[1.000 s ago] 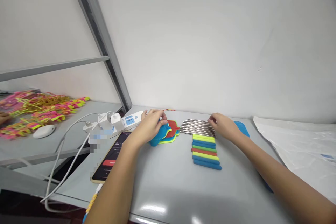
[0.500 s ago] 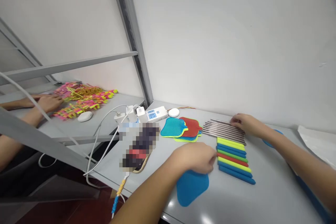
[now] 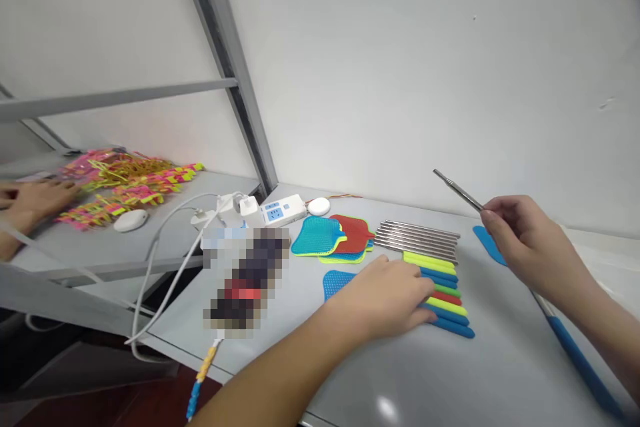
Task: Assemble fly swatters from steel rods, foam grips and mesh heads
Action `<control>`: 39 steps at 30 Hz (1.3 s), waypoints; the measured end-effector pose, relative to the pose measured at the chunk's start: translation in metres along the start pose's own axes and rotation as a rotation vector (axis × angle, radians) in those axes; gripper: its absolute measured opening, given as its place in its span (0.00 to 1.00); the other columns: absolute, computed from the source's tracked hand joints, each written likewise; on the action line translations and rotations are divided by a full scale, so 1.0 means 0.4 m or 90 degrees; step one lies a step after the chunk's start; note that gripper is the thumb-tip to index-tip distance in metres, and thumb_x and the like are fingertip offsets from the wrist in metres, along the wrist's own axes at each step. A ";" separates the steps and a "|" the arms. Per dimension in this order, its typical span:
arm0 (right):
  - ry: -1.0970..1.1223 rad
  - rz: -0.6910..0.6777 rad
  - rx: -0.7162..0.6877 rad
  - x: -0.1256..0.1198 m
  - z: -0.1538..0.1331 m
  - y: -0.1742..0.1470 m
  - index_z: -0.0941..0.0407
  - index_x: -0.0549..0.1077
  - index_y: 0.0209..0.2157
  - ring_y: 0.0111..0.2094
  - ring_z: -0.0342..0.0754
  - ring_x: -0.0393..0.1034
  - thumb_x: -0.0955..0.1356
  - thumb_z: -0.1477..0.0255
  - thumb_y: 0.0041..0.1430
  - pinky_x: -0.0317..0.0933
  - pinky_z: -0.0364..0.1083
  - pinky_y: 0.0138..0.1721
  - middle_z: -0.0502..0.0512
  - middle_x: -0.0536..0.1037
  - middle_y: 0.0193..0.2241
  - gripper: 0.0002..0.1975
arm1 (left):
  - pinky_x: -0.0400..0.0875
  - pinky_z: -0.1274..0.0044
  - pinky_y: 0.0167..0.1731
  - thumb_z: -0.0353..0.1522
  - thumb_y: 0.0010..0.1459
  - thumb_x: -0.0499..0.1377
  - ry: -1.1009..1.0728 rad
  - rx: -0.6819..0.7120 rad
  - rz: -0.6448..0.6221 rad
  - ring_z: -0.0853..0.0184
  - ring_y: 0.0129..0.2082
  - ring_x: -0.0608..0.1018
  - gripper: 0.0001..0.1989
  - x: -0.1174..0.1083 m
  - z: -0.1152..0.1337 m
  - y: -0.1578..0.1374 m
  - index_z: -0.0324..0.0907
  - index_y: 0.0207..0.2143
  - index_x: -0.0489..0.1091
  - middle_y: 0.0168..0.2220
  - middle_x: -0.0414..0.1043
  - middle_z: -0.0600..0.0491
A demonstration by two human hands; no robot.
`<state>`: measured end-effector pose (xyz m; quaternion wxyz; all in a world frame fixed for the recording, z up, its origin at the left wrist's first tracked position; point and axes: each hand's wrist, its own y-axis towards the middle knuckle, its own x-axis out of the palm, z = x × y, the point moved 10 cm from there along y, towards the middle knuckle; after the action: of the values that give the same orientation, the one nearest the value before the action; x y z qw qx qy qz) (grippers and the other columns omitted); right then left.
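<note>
My right hand [image 3: 530, 233] is raised above the table, pinching a thin silver metal rod [image 3: 457, 190] by its lower end. My left hand [image 3: 385, 297] reaches over the left ends of a row of handles [image 3: 447, 290] in yellow, blue, green and red, fingers apart and touching them. Under its wrist lies a blue mesh fly swatter head [image 3: 337, 280], partly hidden. Behind the handles, several metal rods [image 3: 417, 239] lie side by side. Left of these are overlapping swatter heads, a teal one [image 3: 317, 237] and a red one [image 3: 350, 233]. Below my right forearm rests a fly swatter with a blue handle [image 3: 583, 360].
A power strip [image 3: 283, 212] with white plugs and a round white device [image 3: 319, 206] stand by the wall. A blurred-out phone [image 3: 250, 280] lies at the left. Past a metal frame [image 3: 240, 80], another person's hand [image 3: 43, 200] is near colourful pieces [image 3: 140, 190].
My right hand has lifted a metal rod from the row and moved right and towards me. My left hand has shifted right onto the handles.
</note>
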<state>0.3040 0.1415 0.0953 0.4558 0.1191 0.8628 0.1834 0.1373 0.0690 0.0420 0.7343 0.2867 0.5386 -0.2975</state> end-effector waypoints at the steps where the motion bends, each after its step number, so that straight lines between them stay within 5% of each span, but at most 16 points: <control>1: 0.034 0.014 0.006 -0.013 -0.006 -0.029 0.50 0.67 0.39 0.25 0.44 0.66 0.64 0.59 0.60 0.58 0.42 0.23 0.48 0.73 0.27 0.11 | 0.62 0.72 0.33 0.41 0.61 0.55 -0.003 0.017 0.009 0.64 0.34 0.73 0.12 0.002 0.014 0.003 0.43 0.34 0.70 0.33 0.71 0.52; 6: 0.128 0.073 0.006 -0.032 0.020 -0.124 0.52 0.69 0.37 0.25 0.44 0.65 0.64 0.58 0.60 0.58 0.42 0.24 0.49 0.72 0.26 0.12 | 0.61 0.73 0.31 0.41 0.58 0.60 0.025 0.045 0.029 0.64 0.34 0.72 0.11 0.027 0.046 0.017 0.42 0.36 0.71 0.36 0.69 0.51; 11: 0.118 0.027 -0.049 0.008 0.055 -0.147 0.53 0.68 0.29 0.16 0.41 0.55 0.61 0.59 0.63 0.50 0.42 0.19 0.45 0.63 0.15 0.14 | 0.62 0.74 0.32 0.38 0.57 0.60 0.019 0.029 0.004 0.65 0.33 0.71 0.07 0.053 0.038 0.024 0.45 0.37 0.72 0.36 0.67 0.53; 17: 0.115 0.033 -0.184 -0.007 -0.005 -0.167 0.53 0.66 0.27 0.15 0.41 0.55 0.61 0.59 0.63 0.50 0.42 0.19 0.45 0.64 0.15 0.15 | 0.62 0.72 0.35 0.37 0.61 0.57 -0.072 0.017 0.004 0.63 0.36 0.70 0.07 0.043 0.034 0.030 0.42 0.35 0.69 0.39 0.67 0.50; 20: 0.123 0.055 -0.209 -0.019 -0.018 -0.175 0.53 0.65 0.27 0.16 0.41 0.56 0.59 0.58 0.64 0.51 0.42 0.20 0.46 0.65 0.15 0.17 | 0.63 0.72 0.37 0.35 0.63 0.52 -0.226 -0.041 0.096 0.64 0.38 0.69 0.07 -0.005 0.002 0.028 0.43 0.37 0.66 0.40 0.67 0.50; 24: 0.148 0.093 -0.187 -0.030 0.000 -0.173 0.53 0.65 0.28 0.14 0.40 0.54 0.59 0.61 0.66 0.49 0.42 0.18 0.44 0.62 0.14 0.15 | 0.64 0.75 0.34 0.35 0.66 0.48 -0.599 -0.165 0.268 0.69 0.30 0.71 0.05 -0.051 -0.093 0.010 0.45 0.41 0.60 0.31 0.67 0.56; 28: 0.116 0.034 -0.193 0.004 -0.006 -0.172 0.53 0.66 0.27 0.16 0.40 0.55 0.61 0.63 0.64 0.49 0.41 0.20 0.44 0.62 0.14 0.13 | 0.67 0.78 0.32 0.34 0.61 0.57 -0.973 -0.152 0.412 0.72 0.30 0.73 0.14 -0.061 -0.152 0.005 0.47 0.48 0.61 0.33 0.69 0.57; 35: 0.095 -0.155 -0.223 0.105 -0.049 -0.194 0.54 0.67 0.27 0.19 0.40 0.59 0.61 0.63 0.64 0.50 0.42 0.23 0.46 0.69 0.19 0.13 | 0.70 0.68 0.46 0.30 0.59 0.60 -1.235 -0.176 0.433 0.64 0.46 0.75 0.05 -0.022 -0.178 0.008 0.43 0.39 0.67 0.41 0.72 0.54; 39: 0.127 -0.104 -0.194 0.091 -0.042 -0.184 0.54 0.67 0.30 0.22 0.42 0.62 0.60 0.66 0.65 0.53 0.43 0.25 0.48 0.70 0.23 0.11 | 0.69 0.68 0.47 0.32 0.58 0.62 -1.246 -0.166 0.392 0.63 0.48 0.75 0.06 -0.020 -0.164 0.011 0.42 0.37 0.68 0.42 0.72 0.53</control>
<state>0.2670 0.0848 0.0457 0.3940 -0.0404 0.8727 0.2855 0.0980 0.1217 0.0335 0.9205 -0.0375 -0.3631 -0.1390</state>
